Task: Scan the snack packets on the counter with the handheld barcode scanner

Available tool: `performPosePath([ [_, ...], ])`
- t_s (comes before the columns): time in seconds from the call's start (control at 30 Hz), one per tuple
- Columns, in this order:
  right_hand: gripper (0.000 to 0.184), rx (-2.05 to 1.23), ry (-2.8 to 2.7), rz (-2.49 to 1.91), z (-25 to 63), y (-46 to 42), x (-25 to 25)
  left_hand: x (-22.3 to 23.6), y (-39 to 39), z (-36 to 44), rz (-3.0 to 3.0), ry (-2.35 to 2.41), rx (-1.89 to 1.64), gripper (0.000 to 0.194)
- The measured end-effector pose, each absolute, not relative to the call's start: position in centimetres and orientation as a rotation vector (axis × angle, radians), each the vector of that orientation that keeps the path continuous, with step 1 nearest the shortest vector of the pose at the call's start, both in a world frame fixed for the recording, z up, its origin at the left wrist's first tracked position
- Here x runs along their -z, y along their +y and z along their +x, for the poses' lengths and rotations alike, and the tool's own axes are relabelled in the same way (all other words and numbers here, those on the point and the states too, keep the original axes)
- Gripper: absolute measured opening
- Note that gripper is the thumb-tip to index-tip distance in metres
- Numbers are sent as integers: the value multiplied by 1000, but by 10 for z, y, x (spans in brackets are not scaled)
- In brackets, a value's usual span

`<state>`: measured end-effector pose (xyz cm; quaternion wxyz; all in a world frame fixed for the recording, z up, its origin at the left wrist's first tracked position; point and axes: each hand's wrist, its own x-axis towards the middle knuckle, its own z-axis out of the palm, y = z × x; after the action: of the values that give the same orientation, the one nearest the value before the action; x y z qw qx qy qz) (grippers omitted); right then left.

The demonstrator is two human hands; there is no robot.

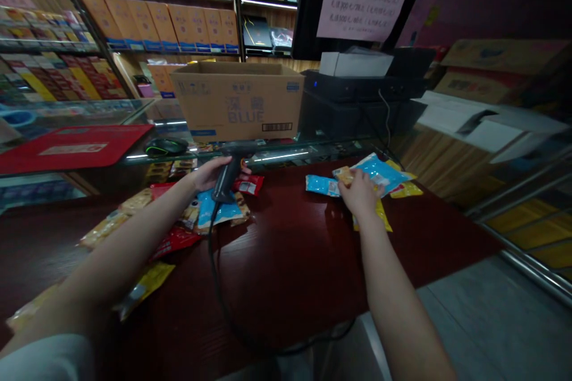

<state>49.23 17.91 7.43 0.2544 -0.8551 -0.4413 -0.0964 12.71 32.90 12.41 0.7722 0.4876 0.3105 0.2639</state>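
My left hand (212, 172) is wrapped round a dark handheld barcode scanner (227, 177), its head toward the back of the counter. Just below the scanner lies a blue snack packet (218, 209), with a red packet (251, 184) beside it. On the right, my right hand (361, 195) is closed on a small tan snack packet (344, 175), partly hidden by the fingers. Around that hand are a small blue packet (320, 185), a larger blue bag (382, 174) and yellow packets (407, 190).
More packets lie at left, including a yellow one (149, 286) near my forearm. The scanner's cable (214, 274) loops across the brown counter (286, 262). Behind stand a cardboard box (241, 101), a mouse (166, 146), a red mat (75, 146) and a black machine (357, 110).
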Motion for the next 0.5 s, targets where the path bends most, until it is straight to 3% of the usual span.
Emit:
performPosePath([
  [0.27,45,223,-1220,-2307,491,180,-72,-103,333,159,1042,440,-542,38],
  [0.5,49,453,-1242,-2054,479,185,-72,-93,332,190,1006,289,-505,37],
])
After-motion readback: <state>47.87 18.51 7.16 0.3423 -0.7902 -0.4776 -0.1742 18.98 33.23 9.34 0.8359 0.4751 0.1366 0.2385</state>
